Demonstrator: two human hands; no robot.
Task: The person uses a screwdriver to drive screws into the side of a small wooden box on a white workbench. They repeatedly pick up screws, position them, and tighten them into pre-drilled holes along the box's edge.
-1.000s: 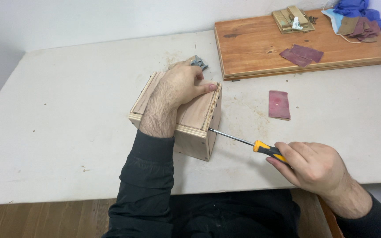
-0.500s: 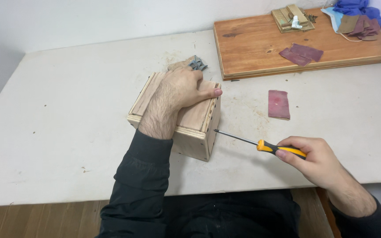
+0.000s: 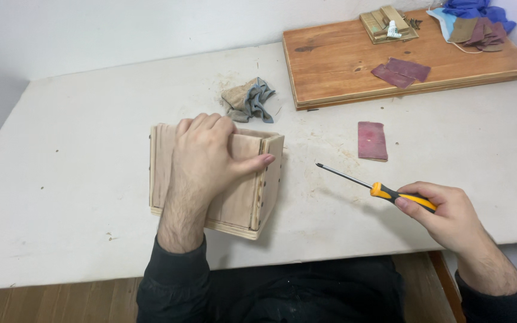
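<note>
A small plywood box (image 3: 252, 203) lies on the white table (image 3: 79, 155), its screwed side panel facing right. My left hand (image 3: 210, 155) rests flat on top of the box, fingers curled over its far edge, thumb pointing right. My right hand (image 3: 450, 215) grips the orange and black handle of a screwdriver (image 3: 378, 190). The screwdriver's thin shaft points up and left, and its tip hangs above the table a short way right of the box, not touching it.
A crumpled grey rag with a scrap of sandpaper (image 3: 249, 98) lies behind the box. A red sanding block (image 3: 372, 140) sits to the right. A wooden board (image 3: 354, 60) at the back right carries sandpaper sheets, small wood pieces and blue cloth. Sawdust dots the table.
The screwdriver tip has pulled away from the box's side panel toward the right. My left hand has shifted on the box top, and the box now sits turned more squarely.
</note>
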